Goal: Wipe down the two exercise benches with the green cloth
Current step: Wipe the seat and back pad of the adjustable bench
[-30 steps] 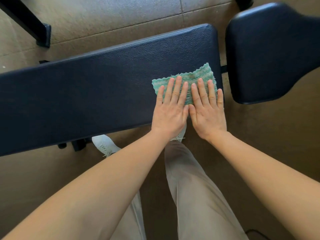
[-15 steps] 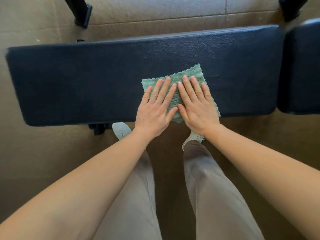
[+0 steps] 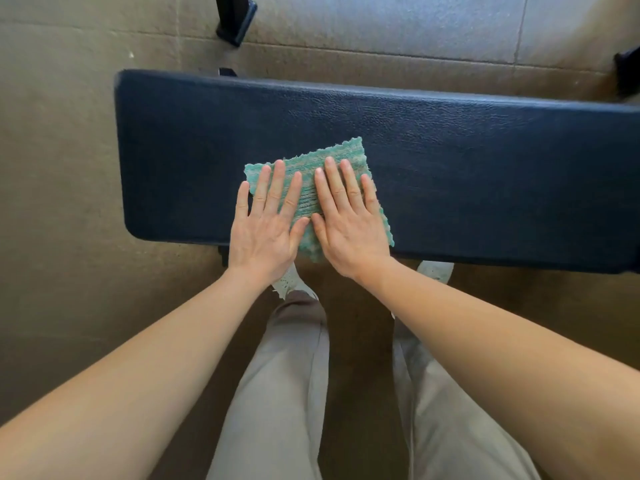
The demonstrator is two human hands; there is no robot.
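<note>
Tiled floor is surrounding the dark padded bench (image 3: 450, 161); the green cloth (image 3: 313, 188) is lying at its near edge, both hands spread flat, left hand (image 3: 265, 233) and right hand (image 3: 349, 233) pressing it (soft, likely bunching; palms suit it).

The bench (image 3: 450, 161) runs crosswise in front of the person, its left end in view and its right end cut off by the frame edge. The cloth (image 3: 313, 161) lies flat on the pad, near its front edge and toward its left end, one corner hanging just over that edge. The left hand (image 3: 265, 230) and right hand (image 3: 349, 230) lie flat on the cloth side by side, thumbs almost touching. Two shoes (image 3: 436, 270) stand on the floor (image 3: 62, 202) under the bench's front edge. A frame foot (image 3: 237, 24) stands on the floor behind the bench.
</note>
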